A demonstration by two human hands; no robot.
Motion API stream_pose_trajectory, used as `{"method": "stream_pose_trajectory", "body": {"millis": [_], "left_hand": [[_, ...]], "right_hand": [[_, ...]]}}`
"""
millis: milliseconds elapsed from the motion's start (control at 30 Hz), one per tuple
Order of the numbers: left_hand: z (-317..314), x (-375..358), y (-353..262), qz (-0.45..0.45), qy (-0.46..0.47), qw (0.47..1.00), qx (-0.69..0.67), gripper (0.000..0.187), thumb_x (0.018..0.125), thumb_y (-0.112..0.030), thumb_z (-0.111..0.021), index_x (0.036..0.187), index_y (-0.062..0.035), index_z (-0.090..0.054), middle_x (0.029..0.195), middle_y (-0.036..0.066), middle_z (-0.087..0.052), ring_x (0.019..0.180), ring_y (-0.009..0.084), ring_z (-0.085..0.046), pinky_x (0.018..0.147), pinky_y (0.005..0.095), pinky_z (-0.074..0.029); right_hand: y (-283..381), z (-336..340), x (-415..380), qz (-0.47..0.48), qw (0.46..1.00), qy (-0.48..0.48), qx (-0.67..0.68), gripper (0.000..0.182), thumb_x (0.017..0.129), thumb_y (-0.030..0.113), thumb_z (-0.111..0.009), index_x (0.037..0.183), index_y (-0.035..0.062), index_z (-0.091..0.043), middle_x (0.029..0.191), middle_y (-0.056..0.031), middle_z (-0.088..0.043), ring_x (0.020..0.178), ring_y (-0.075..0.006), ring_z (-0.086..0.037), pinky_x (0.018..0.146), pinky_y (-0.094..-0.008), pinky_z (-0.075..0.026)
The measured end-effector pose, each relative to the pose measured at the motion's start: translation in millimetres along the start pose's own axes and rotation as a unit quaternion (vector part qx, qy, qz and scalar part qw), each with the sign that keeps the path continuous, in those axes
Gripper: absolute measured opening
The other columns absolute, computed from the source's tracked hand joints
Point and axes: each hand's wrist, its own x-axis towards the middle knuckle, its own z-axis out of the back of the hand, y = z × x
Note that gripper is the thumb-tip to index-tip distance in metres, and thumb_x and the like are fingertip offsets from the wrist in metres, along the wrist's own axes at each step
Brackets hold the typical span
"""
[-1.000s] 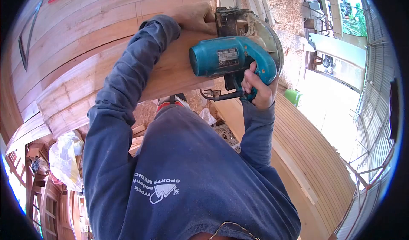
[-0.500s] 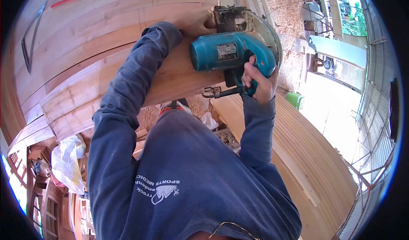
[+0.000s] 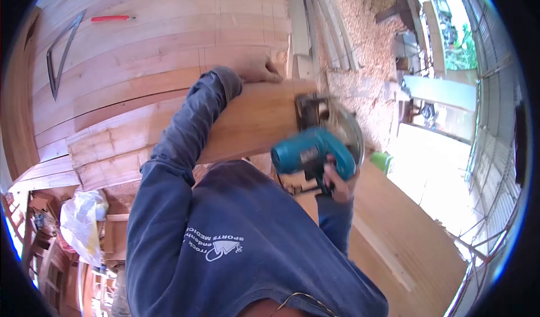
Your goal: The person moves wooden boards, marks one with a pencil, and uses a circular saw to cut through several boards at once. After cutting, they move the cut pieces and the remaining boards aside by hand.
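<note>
The right hand (image 3: 340,185), right of centre in the frame, is wrapped around the rear handle of a teal-bodied electric circular saw with a dark metal base plate (image 3: 304,151); whether a finger presses the switch cannot be made out. The saw sits at the right end of a long, smooth, reddish-brown wooden board (image 3: 247,123) running across the middle of the frame, its base plate over the board's surface and its rounded, greyish blade guard (image 3: 349,126) facing right. Blur makes it impossible to tell whether the plate lies fully flat. The left hand (image 3: 260,68), at upper centre, has its fingers bent together by the board's far edge; whether they pinch that edge or merely press there, I cannot tell. To handle this well, the plate should bear evenly on the wood, since the motor's weight, lying left of the guard, would probably tip a loosely held saw. The left hand looks best placed where it is, left of the plate and off the guard's line, with firm downward pressure so the board cannot slide. The short dark cord (image 3: 308,191) below the handle deserves watching, as it could snag on the near edge. At upper left, a flat grey metal triangular square (image 3: 68,50) and a slim red pencil (image 3: 112,18) lie on pale wooden planks (image 3: 152,41), safely apart from the saw.
</note>
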Motion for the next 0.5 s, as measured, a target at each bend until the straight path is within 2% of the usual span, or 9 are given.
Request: {"method": "stream_pose_trajectory", "body": {"millis": [167,233,267,300,333,367,433,467,500], "left_hand": [[23.5,-13.5,15.4,-0.032,-0.024,0.999,0.005,0.035,0.083,-0.036,-0.077,0.105,-0.0093,-0.082,0.095,0.012,-0.079,0.083,0.0206,-0.072,0.078,0.0382,-0.056],[42.4,-15.5,14.3,-0.031,-0.022,0.999,-0.007,0.034,0.08,-0.033,-0.078,0.105,-0.0098,-0.082,0.094,0.013,-0.079,0.081,0.0208,-0.073,0.075,0.0381,-0.056],[38.0,-3.9,25.2,-0.025,-0.019,0.999,0.0,0.034,0.078,-0.031,-0.08,0.104,-0.0101,-0.082,0.093,0.012,-0.079,0.081,0.0209,-0.073,0.074,0.038,-0.056],[26.6,21.0,43.5,-0.073,-0.052,0.993,0.071,0.034,0.077,-0.03,-0.081,0.104,-0.0099,-0.082,0.093,0.013,-0.079,0.081,0.0216,-0.073,0.073,0.0383,-0.056],[23.2,38.1,56.4,-0.117,-0.082,0.979,0.146,0.034,0.075,-0.028,-0.083,0.104,-0.0097,-0.082,0.092,0.013,-0.079,0.08,0.0223,-0.074,0.072,0.0387,-0.056],[34.4,33.3,54.3,-0.086,-0.081,0.986,0.118,0.036,0.074,-0.029,-0.084,0.104,-0.0097,-0.082,0.093,0.013,-0.079,0.081,0.0239,-0.074,0.072,0.0392,-0.056],[4.8,47.1,40.5,-0.028,-0.07,0.995,0.059,0.038,0.073,-0.032,-0.085,0.103,-0.0099,-0.082,0.095,0.013,-0.079,0.082,0.027,-0.074,0.073,0.0404,-0.056],[13.2,33.8,30.3,0.0,-0.038,0.998,-0.046,0.04,0.072,-0.037,-0.084,0.103,-0.0104,-0.082,0.097,0.013,-0.079,0.083,0.0296,-0.074,0.073,0.0419,-0.056],[13.0,27.7,30.2,-0.005,-0.044,0.998,-0.049,0.04,0.072,-0.037,-0.084,0.103,-0.0104,-0.082,0.097,0.013,-0.079,0.083,0.0296,-0.074,0.073,0.0419,-0.056]], "right_hand": [[72.1,26.6,32.9,-0.046,0.992,0.039,-0.108,0.023,0.084,0.005,-0.077,0.105,-0.0024,-0.07,0.071,-0.0053,-0.064,0.047,-0.0091,-0.052,0.043,-0.0244,-0.035],[115.5,6.1,71.6,0.001,0.965,0.066,-0.253,0.024,0.085,0.01,-0.079,0.104,-0.0029,-0.07,0.072,-0.0051,-0.064,0.049,-0.0103,-0.054,0.045,-0.026,-0.038],[133.2,-1.5,89.4,0.024,0.944,0.075,-0.322,0.026,0.085,0.012,-0.08,0.103,-0.0031,-0.07,0.072,-0.005,-0.064,0.051,-0.0109,-0.055,0.046,-0.0268,-0.039],[144.4,-1.5,115.4,0.105,0.884,0.081,-0.448,0.032,0.084,0.02,-0.082,0.104,-0.0027,-0.071,0.075,-0.0095,-0.068,0.06,-0.0208,-0.063,0.058,-0.0338,-0.05],[154.5,-6.2,142.3,0.163,0.836,0.082,-0.517,0.035,0.083,0.022,-0.083,0.105,-0.002,-0.071,0.079,-0.0131,-0.07,0.068,-0.0266,-0.067,0.066,-0.0376,-0.052],[166.5,-20.5,167.8,0.222,0.781,0.079,-0.578,0.037,0.081,0.023,-0.084,0.106,-0.0014,-0.071,0.083,-0.0167,-0.072,0.077,-0.0323,-0.071,0.075,-0.0413,-0.055],[168.9,-29.7,222.1,0.266,0.736,0.074,-0.618,0.038,0.08,0.023,-0.083,0.108,0.0003,-0.071,0.093,-0.0217,-0.073,0.089,-0.0383,-0.072,0.084,-0.0448,-0.055],[180.9,-56.2,242.0,0.29,0.708,0.084,-0.638,0.038,0.081,0.021,-0.082,0.11,0.0005,-0.07,0.094,-0.0223,-0.073,0.092,-0.0396,-0.072,0.085,-0.0459,-0.055],[190.8,-82.8,257.4,0.312,0.681,0.091,-0.657,0.037,0.081,0.019,-0.08,0.112,0.0007,-0.07,0.096,-0.0228,-0.073,0.094,-0.0409,-0.072,0.085,-0.0469,-0.056]]}}
